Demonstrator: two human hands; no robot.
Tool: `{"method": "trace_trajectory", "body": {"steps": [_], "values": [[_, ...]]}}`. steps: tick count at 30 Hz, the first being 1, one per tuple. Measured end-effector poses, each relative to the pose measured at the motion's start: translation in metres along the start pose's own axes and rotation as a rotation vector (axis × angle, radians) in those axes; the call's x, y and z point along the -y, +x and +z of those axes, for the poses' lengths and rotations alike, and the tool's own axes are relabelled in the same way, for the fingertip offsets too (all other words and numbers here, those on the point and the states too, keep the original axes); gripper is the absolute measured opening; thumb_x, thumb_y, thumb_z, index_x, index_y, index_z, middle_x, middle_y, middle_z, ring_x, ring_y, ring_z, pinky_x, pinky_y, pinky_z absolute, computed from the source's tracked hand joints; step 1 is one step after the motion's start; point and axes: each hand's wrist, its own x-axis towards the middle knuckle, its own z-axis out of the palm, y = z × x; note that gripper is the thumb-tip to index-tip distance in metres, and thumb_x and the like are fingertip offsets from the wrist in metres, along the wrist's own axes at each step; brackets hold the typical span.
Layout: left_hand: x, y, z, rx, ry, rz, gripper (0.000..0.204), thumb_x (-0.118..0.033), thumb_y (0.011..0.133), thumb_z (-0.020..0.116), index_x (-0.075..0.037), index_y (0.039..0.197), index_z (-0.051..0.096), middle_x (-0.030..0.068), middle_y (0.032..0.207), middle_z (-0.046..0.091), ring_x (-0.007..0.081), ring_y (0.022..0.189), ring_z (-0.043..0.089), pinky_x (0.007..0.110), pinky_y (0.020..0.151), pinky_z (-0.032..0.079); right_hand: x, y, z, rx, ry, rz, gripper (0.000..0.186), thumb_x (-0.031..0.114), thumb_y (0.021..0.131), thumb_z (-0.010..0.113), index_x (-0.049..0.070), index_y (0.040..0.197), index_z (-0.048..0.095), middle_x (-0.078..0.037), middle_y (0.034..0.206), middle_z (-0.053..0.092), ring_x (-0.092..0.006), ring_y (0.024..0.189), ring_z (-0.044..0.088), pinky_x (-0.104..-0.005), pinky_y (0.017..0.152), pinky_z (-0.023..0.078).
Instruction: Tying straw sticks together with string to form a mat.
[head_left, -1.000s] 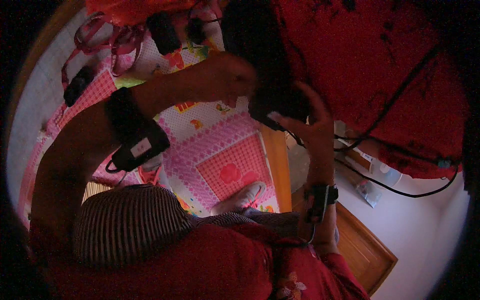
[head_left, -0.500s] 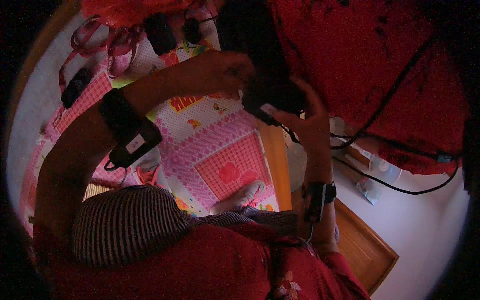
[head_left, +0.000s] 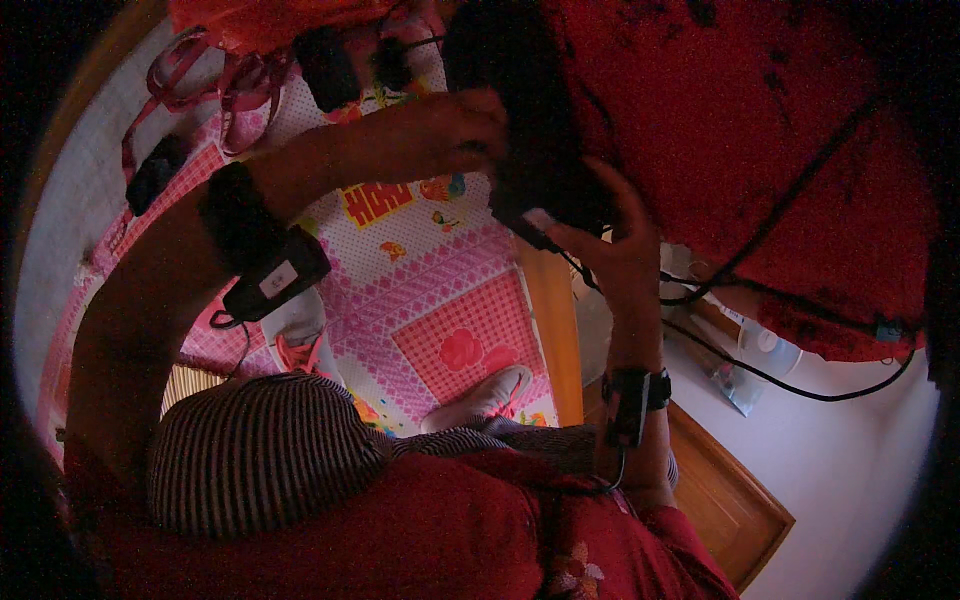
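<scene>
A long black object (head_left: pixel 520 70), too dark to name, runs from the top edge down to the middle. My right hand (head_left: pixel 622 235) grips its near end, thumb on the near side by a small pale label and fingers round the right. Against its left edge my left hand (head_left: pixel 470 130) is closed, the fingertips lost in shadow; what they pinch is hidden. A large red cloth (head_left: pixel 740 140) with dark marks lies right of the object. Black boxes are strapped to both my forearms: one (head_left: pixel 278 280) on the left, another (head_left: pixel 628 405) on the right.
Beneath is a pink and white patterned sheet (head_left: pixel 440 290). Small black items (head_left: pixel 328 70) and a dark red strap (head_left: pixel 245 95) lie at the far left. A black cable (head_left: pixel 770 215) crosses the red cloth. A wooden panel (head_left: pixel 715 490) stands at lower right, by my shoe (head_left: pixel 480 398).
My left hand has shifted slightly up along the black object's edge, its fingers more tucked in. The right hand keeps its grip, and the view has moved a little.
</scene>
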Motion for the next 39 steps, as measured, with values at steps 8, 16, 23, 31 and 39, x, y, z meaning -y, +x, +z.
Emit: {"method": "trace_trajectory", "body": {"steps": [8,16,23,31,39], "values": [[-0.003,0.004,0.015,0.141,0.367,0.077,0.012,-0.014,0.081,0.059,-0.003,0.083,0.057,0.0109,0.092,0.050,0.0264,0.086,0.054,0.036,0.076,0.046,-0.011,0.000,-0.006,0.043,-0.031,-0.043,0.070,0.019,0.059,0.082,0.008,0.121,0.052,-0.014,0.115,0.058,-0.0240,0.105,0.056,-0.0347,0.090,0.045],[-0.002,-0.004,0.024,0.128,0.363,0.021,0.011,-0.015,0.081,0.057,-0.004,0.083,0.058,0.0109,0.091,0.050,0.0268,0.085,0.053,0.036,0.075,0.047,-0.009,-0.002,-0.002,0.068,0.026,-0.063,0.073,0.013,0.058,0.082,0.009,0.124,0.051,-0.012,0.110,0.060,-0.0205,0.100,0.059,-0.0312,0.086,0.048],[0.007,0.003,0.018,0.125,0.309,0.144,0.014,-0.016,0.080,0.056,-0.004,0.086,0.056,0.0114,0.093,0.049,0.0271,0.090,0.052,0.035,0.074,0.048,-0.016,0.000,-0.004,0.032,-0.084,-0.044,0.073,0.013,0.059,0.081,0.007,0.125,0.051,-0.013,0.113,0.059,-0.0200,0.100,0.058,-0.0306,0.086,0.047],[-0.004,-0.015,-0.002,-0.108,-0.014,-0.318,0.020,-0.021,0.081,0.062,-0.004,0.090,0.058,0.0075,0.088,0.055,0.0185,0.081,0.055,0.030,0.070,0.048,-0.014,0.002,-0.003,0.067,0.050,-0.007,0.073,0.031,0.060,0.084,0.008,0.122,0.052,-0.014,0.122,0.054,-0.0277,0.113,0.051,-0.0376,0.098,0.039],[-0.012,-0.023,0.037,-0.178,-1.069,-0.853,0.024,-0.029,0.085,0.063,-0.005,0.087,0.059,0.0014,0.078,0.059,0.0096,0.068,0.054,0.024,0.063,0.046,-0.007,0.001,-0.002,0.030,0.077,0.009,0.072,0.031,0.060,0.084,0.007,0.120,0.052,-0.016,0.120,0.055,-0.0294,0.111,0.052,-0.0392,0.095,0.041]]}}
